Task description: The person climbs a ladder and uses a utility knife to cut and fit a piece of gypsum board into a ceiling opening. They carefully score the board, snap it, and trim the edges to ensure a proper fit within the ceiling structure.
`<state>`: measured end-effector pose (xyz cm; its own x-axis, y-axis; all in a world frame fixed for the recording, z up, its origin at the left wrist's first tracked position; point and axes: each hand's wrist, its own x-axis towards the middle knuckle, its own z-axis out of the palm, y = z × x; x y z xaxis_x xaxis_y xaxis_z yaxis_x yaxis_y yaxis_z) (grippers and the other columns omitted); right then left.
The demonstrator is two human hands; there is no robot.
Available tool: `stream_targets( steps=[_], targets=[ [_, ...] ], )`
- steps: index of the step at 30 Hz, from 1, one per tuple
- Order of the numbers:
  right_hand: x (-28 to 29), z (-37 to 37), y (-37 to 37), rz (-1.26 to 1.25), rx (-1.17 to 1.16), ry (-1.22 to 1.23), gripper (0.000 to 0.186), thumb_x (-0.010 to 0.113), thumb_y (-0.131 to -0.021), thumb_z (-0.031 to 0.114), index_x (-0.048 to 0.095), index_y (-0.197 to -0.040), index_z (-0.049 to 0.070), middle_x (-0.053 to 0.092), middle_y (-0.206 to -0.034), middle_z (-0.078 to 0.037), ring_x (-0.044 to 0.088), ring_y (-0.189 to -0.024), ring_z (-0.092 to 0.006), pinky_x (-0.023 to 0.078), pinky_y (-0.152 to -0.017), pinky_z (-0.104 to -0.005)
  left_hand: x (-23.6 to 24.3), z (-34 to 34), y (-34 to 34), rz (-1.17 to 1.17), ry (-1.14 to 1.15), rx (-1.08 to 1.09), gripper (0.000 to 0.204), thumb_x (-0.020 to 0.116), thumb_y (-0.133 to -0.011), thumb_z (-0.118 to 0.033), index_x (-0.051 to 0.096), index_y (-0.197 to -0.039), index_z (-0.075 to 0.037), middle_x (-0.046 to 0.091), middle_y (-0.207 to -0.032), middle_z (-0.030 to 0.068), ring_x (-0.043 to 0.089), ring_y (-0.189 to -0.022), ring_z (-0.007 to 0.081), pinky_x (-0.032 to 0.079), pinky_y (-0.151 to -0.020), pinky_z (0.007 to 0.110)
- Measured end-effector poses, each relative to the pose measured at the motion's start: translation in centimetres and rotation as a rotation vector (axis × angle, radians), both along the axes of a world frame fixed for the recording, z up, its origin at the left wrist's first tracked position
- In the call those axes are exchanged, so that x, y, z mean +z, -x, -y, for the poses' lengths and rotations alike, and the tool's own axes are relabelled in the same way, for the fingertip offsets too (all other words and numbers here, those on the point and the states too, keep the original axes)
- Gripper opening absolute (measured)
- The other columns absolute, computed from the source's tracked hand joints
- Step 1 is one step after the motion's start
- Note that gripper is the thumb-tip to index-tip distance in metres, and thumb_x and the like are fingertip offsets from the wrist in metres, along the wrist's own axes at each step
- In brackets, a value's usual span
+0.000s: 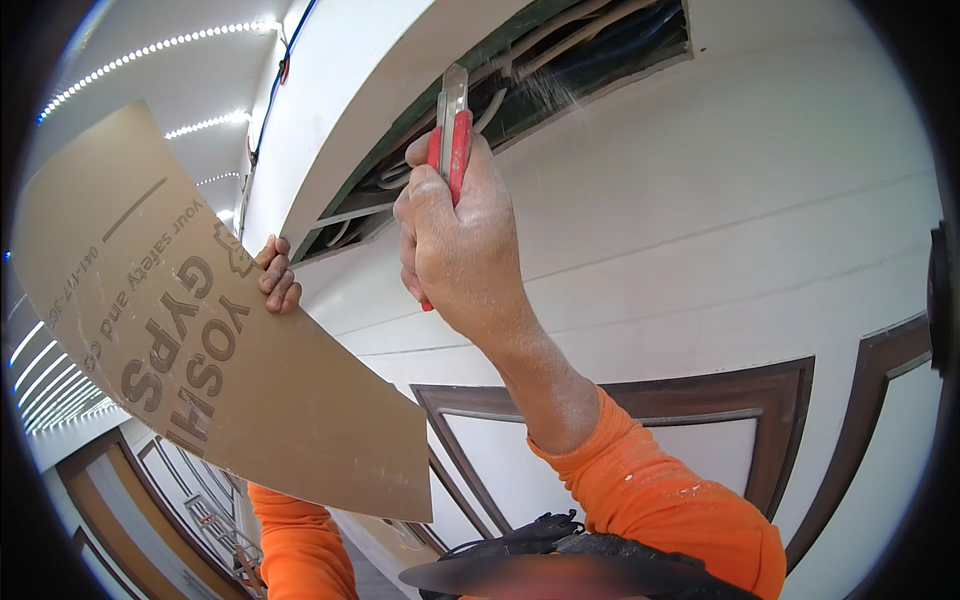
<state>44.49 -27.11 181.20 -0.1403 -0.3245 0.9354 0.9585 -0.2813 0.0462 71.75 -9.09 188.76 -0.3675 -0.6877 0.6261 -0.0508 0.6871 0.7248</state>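
Observation:
My right hand (pixel 455 235), dusted with white powder, is raised in the middle and closed around a red and grey utility knife (pixel 453 140). The knife points up, its tip in front of a long opening (pixel 620 60) cut in the white ceiling. On the left, the fingers of my left hand (pixel 278 275) curl over the edge of a brown paper-faced gypsum board (pixel 330 430). That board is tilted, with dark print on its face; it hides the rest of this hand and most of the forearm. A visible gap separates knife and board.
Several cables (pixel 575 40) run inside the opening, and a thin metal strip (pixel 355 215) crosses its near-left end. A blue cable (pixel 280 75) hangs along the white bulkhead. Brown-framed panels (pixel 640 385) line the wall below. A ladder (pixel 215 525) stands at lower left.

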Motion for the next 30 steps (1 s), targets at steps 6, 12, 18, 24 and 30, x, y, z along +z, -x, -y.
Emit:
stream_targets(
  steps=[6, 12, 18, 24, 30],
  targets=[
    [0.6, -0.3, 3.1, 0.096, 0.110, -0.015, 0.015, 0.046, -0.102, 0.010, 0.048, -0.114, 0.000, 0.052, -0.078, -0.001, 0.050, -0.058, -0.0036, 0.044, -0.047, -0.0201, -0.1, -0.7, -0.1, 0.023, 0.021, 0.021, 0.056, 0.058, -0.102, -0.039, 0.036, -0.134, 0.000, 0.062, -0.084, 0.0057, 0.065, -0.075, 0.0217, 0.054, -0.072, 0.030],
    [0.5, -0.8, 2.9, 0.085, 0.107, -0.008, 0.013, 0.046, -0.103, 0.007, 0.048, -0.113, -0.001, 0.052, -0.076, 0.000, 0.050, -0.058, -0.0040, 0.043, -0.049, -0.0215, -0.6, -0.5, 1.3, -0.008, 0.028, 0.062, 0.053, 0.056, -0.103, -0.038, 0.036, -0.134, 0.000, 0.059, -0.082, 0.0051, 0.065, -0.075, 0.0216, 0.053, -0.072, 0.030],
    [0.0, 0.3, 2.3, 0.088, -0.029, 0.004, 0.013, 0.047, -0.103, 0.007, 0.048, -0.113, -0.001, 0.051, -0.076, -0.002, 0.051, -0.060, -0.0048, 0.043, -0.053, -0.0226, -0.3, -0.8, 1.3, -0.007, 0.015, 0.064, 0.049, 0.051, -0.105, -0.038, 0.036, -0.133, 0.000, 0.058, -0.080, 0.0047, 0.065, -0.074, 0.0223, 0.053, -0.073, 0.030],
    [0.8, -0.5, 2.0, 0.113, 0.008, -0.012, 0.013, 0.048, -0.103, 0.006, 0.048, -0.113, -0.002, 0.051, -0.077, -0.002, 0.051, -0.060, -0.0053, 0.044, -0.052, -0.0231, -0.4, -0.9, 1.5, -0.007, 0.015, 0.054, 0.060, 0.057, -0.100, -0.045, 0.035, -0.134, -0.001, 0.059, -0.082, 0.0052, 0.065, -0.075, 0.0226, 0.054, -0.074, 0.031],
    [0.6, 0.3, 2.2, 0.114, 0.003, 0.040, 0.015, 0.044, -0.104, 0.008, 0.045, -0.115, -0.002, 0.047, -0.068, 0.000, 0.045, -0.045, -0.0056, 0.037, -0.038, -0.0243, -0.3, -0.8, 1.8, -0.004, -0.012, 0.074, 0.080, 0.075, -0.084, -0.050, 0.035, -0.133, -0.002, 0.058, -0.082, 0.0052, 0.066, -0.076, 0.0226, 0.054, -0.075, 0.030]
  ],
)
